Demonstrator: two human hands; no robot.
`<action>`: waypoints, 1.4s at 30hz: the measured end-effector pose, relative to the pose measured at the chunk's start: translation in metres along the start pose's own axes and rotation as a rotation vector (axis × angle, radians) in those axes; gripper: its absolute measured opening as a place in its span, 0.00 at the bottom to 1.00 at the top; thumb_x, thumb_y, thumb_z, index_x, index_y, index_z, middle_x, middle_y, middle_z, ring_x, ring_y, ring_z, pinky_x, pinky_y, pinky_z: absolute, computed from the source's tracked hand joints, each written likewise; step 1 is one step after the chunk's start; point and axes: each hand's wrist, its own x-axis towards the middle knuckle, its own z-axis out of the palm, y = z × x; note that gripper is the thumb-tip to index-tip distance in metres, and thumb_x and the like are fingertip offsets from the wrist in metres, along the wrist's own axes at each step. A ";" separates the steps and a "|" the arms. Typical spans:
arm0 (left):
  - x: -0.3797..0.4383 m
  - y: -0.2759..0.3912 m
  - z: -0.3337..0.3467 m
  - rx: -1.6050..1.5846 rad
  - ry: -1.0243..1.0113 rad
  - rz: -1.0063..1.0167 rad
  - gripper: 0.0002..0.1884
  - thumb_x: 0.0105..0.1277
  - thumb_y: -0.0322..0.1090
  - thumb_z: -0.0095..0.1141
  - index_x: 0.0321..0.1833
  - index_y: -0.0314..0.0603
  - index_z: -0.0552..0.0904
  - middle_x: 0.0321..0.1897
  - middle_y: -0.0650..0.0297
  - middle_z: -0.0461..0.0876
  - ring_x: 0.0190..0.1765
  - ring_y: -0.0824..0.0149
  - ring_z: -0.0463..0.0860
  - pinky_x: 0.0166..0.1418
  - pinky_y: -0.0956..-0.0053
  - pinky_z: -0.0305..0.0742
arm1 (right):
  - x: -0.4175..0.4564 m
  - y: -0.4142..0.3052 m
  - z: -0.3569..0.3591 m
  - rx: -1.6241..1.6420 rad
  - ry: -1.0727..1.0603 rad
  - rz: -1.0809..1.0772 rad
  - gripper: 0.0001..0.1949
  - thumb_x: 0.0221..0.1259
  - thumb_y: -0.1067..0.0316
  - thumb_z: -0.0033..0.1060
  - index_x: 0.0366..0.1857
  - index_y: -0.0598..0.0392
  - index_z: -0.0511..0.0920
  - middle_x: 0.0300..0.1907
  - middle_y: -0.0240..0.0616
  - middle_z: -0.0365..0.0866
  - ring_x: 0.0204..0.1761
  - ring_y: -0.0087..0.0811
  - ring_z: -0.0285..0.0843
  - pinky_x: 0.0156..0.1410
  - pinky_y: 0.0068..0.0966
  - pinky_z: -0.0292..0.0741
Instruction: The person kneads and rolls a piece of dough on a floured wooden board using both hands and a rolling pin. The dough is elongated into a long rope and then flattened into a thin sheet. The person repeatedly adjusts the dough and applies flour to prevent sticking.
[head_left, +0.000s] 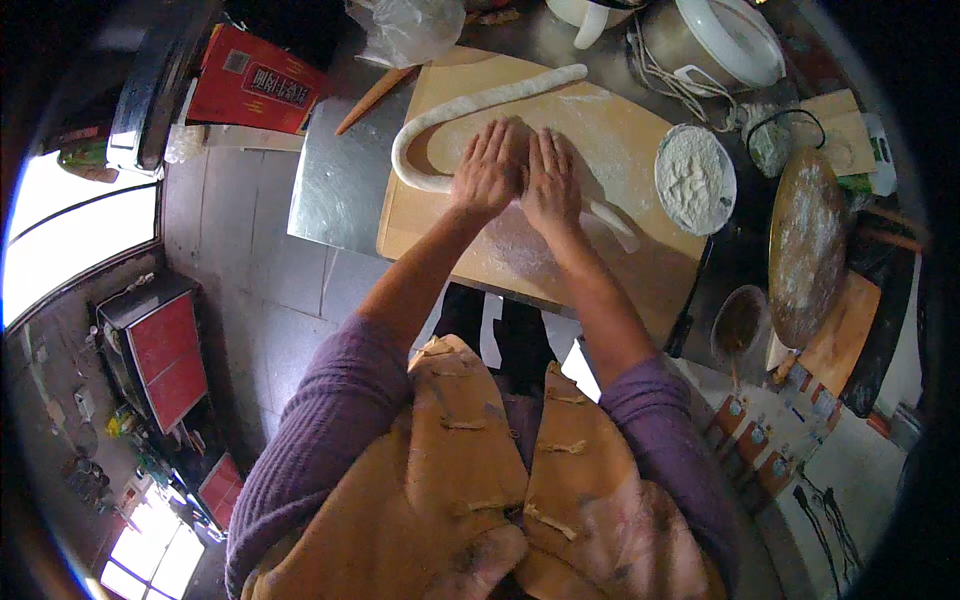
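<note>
A long rope of dough (450, 109) lies bent in a U on a floured wooden board (465, 251). Its upper arm reaches towards the board's far edge, and its lower arm passes beneath both hands. My left hand (489, 169) lies flat, palm down, over the rope, fingers pointing away from me. Close beside it, my right hand (551, 176) rests palm down as well, and the rope's thin end comes out to its right. The dough right under the palms is hidden. A bowl of white flour (694, 180) stands at the board's right edge.
A tapered wooden rolling pin (373, 101) lies left of the board on the metal tabletop (337, 180). A clear plastic bag (411, 30) and a lidded pot (720, 45) are at the back. To the right are a floured round lid or pan (808, 247) and a small bowl (739, 322).
</note>
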 end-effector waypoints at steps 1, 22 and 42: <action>-0.017 -0.001 -0.008 0.034 -0.060 0.044 0.33 0.68 0.45 0.46 0.72 0.36 0.59 0.74 0.54 0.57 0.76 0.52 0.55 0.78 0.57 0.47 | -0.013 -0.004 -0.008 0.002 -0.068 -0.029 0.24 0.63 0.62 0.53 0.63 0.54 0.70 0.68 0.49 0.64 0.71 0.49 0.57 0.72 0.46 0.58; -0.102 -0.018 -0.052 0.185 -0.313 0.171 0.40 0.64 0.51 0.54 0.73 0.36 0.57 0.75 0.52 0.54 0.76 0.52 0.54 0.78 0.54 0.46 | -0.133 0.056 -0.070 0.015 -0.239 -0.073 0.32 0.64 0.52 0.52 0.70 0.56 0.61 0.72 0.50 0.58 0.74 0.50 0.52 0.76 0.49 0.50; 0.012 -0.027 -0.032 0.363 -0.133 0.287 0.30 0.66 0.40 0.52 0.71 0.43 0.65 0.73 0.60 0.60 0.76 0.58 0.56 0.77 0.54 0.49 | -0.082 -0.057 -0.012 0.527 -0.226 -0.296 0.39 0.53 0.59 0.67 0.69 0.61 0.59 0.73 0.48 0.55 0.74 0.44 0.52 0.76 0.41 0.54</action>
